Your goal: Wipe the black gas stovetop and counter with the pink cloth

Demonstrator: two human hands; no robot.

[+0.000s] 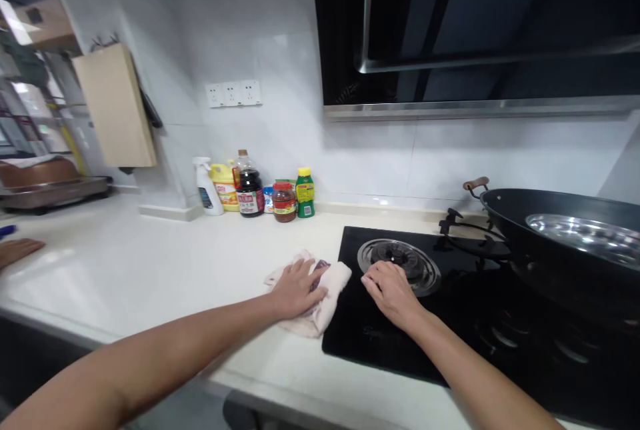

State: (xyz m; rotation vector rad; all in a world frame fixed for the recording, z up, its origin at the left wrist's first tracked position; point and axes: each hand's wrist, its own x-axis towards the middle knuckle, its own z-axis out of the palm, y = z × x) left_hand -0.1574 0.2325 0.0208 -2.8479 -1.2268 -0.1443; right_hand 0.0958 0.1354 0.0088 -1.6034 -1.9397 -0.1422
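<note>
My left hand (296,289) presses on a crumpled pale pink cloth (331,287) with a dark patch, its fingers bent over the fabric. The cloth lies on the white counter (165,257) against the left edge of the black gas hob (367,333). Over the front left of the round burner (397,258) is my right hand (393,289), fingers curled down and close together. Whatever might be under those fingers is hidden.
Along the wall stand a white spray bottle (207,187), a yellow jug (225,183), a dark sauce bottle (249,190), a red-lidded jar (285,202) and a green bottle (305,193). A large wok (510,207) sits right. Another person's hand (20,251) shows at far left.
</note>
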